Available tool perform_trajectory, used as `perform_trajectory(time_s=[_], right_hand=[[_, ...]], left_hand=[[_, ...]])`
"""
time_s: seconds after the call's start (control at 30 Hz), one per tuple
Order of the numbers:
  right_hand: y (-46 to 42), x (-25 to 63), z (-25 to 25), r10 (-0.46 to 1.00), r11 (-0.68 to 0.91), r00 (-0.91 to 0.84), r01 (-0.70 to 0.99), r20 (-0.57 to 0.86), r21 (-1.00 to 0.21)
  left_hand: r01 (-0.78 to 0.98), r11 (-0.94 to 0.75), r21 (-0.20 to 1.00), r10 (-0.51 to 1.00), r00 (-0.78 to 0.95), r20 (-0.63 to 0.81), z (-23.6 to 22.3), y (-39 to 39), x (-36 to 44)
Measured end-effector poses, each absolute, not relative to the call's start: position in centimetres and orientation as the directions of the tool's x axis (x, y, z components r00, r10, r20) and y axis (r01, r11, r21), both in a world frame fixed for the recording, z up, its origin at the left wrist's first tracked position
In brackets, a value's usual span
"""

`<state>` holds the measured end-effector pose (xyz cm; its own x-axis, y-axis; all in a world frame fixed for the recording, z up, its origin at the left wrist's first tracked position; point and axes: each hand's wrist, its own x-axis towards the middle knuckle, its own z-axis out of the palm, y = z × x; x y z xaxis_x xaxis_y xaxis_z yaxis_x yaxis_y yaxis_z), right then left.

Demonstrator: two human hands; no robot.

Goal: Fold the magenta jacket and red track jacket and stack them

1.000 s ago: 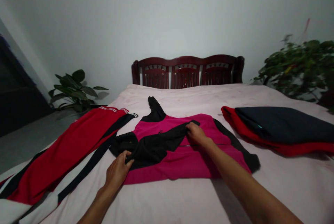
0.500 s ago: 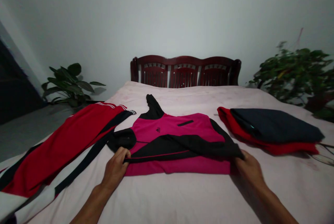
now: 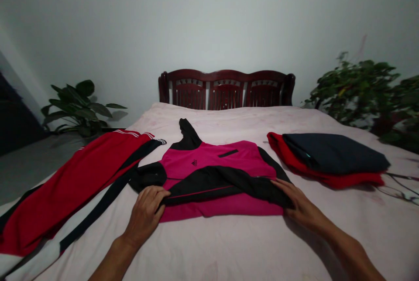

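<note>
A pink and black zip jacket point(image 3: 209, 155) lies spread on the bed, its black collar pointing to the far left. One black sleeve is laid across its front, over the pink body. At the near left, my left hand point(image 3: 149, 209) is closed on the sleeve's upper part by the shoulder, fingers on top. My right hand point(image 3: 299, 204) has the cuff end of that sleeve between fingers and thumb, at the jacket's hem. The fingers of this hand reach forward over the cloth, and the thumb is partly hidden.
Red, navy and white track clothes point(image 3: 85, 169) lie along the bed's left side. To the right is a folded pile with a navy garment point(image 3: 337, 152) over a red one point(image 3: 343, 179). A wooden headboard point(image 3: 225, 91) stands behind; leafy plants point(image 3: 360, 89) flank the bed point(image 3: 229, 246).
The sleeve's cuff end has been lowered onto the jacket, and my right hand's fingers have slid forward over it. My left hand stays by the shoulder. The view has shifted slightly.
</note>
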<state>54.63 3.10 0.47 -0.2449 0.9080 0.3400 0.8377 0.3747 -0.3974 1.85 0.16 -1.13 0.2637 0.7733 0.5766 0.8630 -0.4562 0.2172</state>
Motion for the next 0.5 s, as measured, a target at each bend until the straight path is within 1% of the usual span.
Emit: perform_trajectory(time_s=[0.1, 0.17, 0.23, 0.3, 0.37, 0.43, 0.47, 0.5], right_hand=[[3.2, 54.0, 0.8, 0.905, 0.379, -0.205, 0.787, 0.372, -0.487], [3.8, 53.2, 1.7, 0.919, 0.292, -0.056, 0.763, 0.391, -0.577], [4.6, 52.3, 3.6, 0.912, 0.183, 0.142, 0.699, 0.385, -0.691], [5.5, 51.4, 6.2, 0.871, 0.124, 0.331, 0.567, 0.363, -0.814], [6.3, 51.0, 8.8, 0.834, 0.141, 0.454, 0.376, 0.315, -0.916], [6.8, 51.2, 10.4, 0.841, 0.166, 0.484, 0.191, 0.24, -0.967], [6.9, 51.5, 10.5, 0.856, 0.153, 0.476, 0.138, 0.201, -0.979], [6.8, 52.0, 10.1, 0.869, 0.115, 0.467, 0.135, 0.166, -0.984]], left_hand=[[0.851, -0.456, 0.259, 0.79, 0.253, 0.558, -1.3, 0.2, 2.6], [0.84, -0.444, 0.313, 0.799, 0.212, 0.563, -1.5, 0.3, 2.7], [0.824, -0.431, 0.368, 0.789, 0.146, 0.596, -1.5, 0.5, 2.5], [0.802, -0.431, 0.413, 0.765, 0.081, 0.639, -1.4, 0.6, 2.1], [0.779, -0.444, 0.441, 0.745, 0.048, 0.665, -1.4, 0.7, 1.8], [0.766, -0.463, 0.446, 0.741, 0.058, 0.669, -1.4, 0.7, 1.5], [0.766, -0.471, 0.438, 0.746, 0.08, 0.661, -1.5, 0.7, 1.3], [0.769, -0.477, 0.425, 0.756, 0.113, 0.644, -1.6, 0.7, 1.2]])
